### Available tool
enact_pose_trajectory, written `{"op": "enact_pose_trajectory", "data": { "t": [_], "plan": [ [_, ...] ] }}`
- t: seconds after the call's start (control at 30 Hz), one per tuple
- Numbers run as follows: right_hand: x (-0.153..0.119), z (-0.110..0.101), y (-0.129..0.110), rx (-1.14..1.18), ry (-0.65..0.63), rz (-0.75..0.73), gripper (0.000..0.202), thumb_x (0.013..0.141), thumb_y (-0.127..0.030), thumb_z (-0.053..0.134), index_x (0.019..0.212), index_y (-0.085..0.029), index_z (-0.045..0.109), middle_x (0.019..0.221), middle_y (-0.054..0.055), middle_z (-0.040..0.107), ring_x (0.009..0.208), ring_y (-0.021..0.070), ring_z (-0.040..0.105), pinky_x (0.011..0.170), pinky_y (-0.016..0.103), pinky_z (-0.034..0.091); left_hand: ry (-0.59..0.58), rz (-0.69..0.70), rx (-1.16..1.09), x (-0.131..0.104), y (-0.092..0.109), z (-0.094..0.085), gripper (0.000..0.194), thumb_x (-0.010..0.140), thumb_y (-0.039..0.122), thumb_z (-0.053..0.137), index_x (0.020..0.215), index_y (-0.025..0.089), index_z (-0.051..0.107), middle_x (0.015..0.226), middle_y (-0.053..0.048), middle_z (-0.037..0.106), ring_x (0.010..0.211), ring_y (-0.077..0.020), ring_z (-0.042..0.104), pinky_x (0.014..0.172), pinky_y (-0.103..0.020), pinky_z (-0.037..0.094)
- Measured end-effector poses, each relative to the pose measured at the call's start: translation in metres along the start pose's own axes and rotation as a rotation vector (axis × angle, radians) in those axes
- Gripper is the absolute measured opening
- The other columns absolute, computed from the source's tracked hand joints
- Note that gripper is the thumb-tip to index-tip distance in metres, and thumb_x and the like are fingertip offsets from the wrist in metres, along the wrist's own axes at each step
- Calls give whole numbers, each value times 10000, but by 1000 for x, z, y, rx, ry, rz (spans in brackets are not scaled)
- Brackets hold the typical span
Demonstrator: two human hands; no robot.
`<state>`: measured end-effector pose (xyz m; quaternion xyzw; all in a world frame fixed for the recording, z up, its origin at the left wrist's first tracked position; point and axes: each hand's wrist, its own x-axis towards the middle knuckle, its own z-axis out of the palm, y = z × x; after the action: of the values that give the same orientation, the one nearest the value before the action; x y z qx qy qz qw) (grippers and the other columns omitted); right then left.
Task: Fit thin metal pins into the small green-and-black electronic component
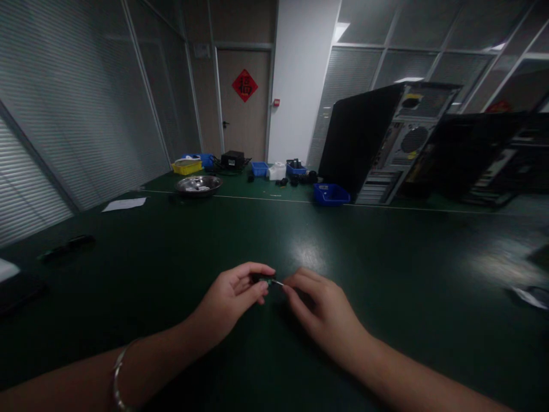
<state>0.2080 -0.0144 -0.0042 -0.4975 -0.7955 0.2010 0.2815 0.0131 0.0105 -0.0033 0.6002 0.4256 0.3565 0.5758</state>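
My left hand [234, 292] pinches a small dark part with a green circuit board [269, 281] between thumb and fingers. My right hand [323, 303] is closed on a thin silvery piece [278, 282], whose end meets the edge of the board. Whether that piece is a tool tip or a metal part of the board, I cannot make out. Both hands are just above the dark green table [206, 240]. My fingers cover much of what they hold.
Toward the back stand a metal bowl [198, 185], a blue bin [331, 194], a yellow basket [187, 166] and a black computer case [386, 143]. Paper [124, 204] lies at left. A blurred dark object with a green part [66, 248] is nearer on the left.
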Motion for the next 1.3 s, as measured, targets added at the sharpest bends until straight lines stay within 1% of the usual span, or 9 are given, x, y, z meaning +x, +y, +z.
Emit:
{"op": "enact_pose_trajectory", "data": {
  "t": [0.2,0.5,0.73,1.0,1.3],
  "plan": [
    [-1,1,2,35,5,-12,185,928,-240,459,905,-204,639,854,18,603,717,129,562,647,243,420,-27,4,-35,1,-2,-1,278,843,284,555,1068,135,623,748,-8,603,691,-146,553,697,-297,443],
    [-1,0,1,64,-1,-39,184,922,-229,470,886,-199,648,845,22,608,720,133,565,649,248,419,-46,3,-123,3,-10,-4,254,832,288,597,1027,136,656,727,-14,613,673,-142,555,669,-288,433],
    [-2,-1,0,66,1,-46,197,925,-235,464,883,-190,651,845,29,609,719,132,564,648,247,418,-59,-21,-159,3,-10,-4,243,831,271,602,1023,136,664,739,-20,616,675,-133,553,663,-277,435],
    [-1,1,-1,22,5,-27,200,928,-245,461,887,-208,654,857,22,606,728,132,566,655,248,421,-21,14,-92,1,-6,-2,243,825,275,596,1001,120,660,716,-19,608,655,-138,549,651,-281,436],
    [-2,0,0,32,-3,-59,201,933,-242,459,908,-197,653,878,28,608,756,130,574,673,241,433,-77,-36,-187,5,-14,-5,218,837,278,595,976,134,682,732,-31,616,663,-136,540,646,-275,429]
  ]
}}
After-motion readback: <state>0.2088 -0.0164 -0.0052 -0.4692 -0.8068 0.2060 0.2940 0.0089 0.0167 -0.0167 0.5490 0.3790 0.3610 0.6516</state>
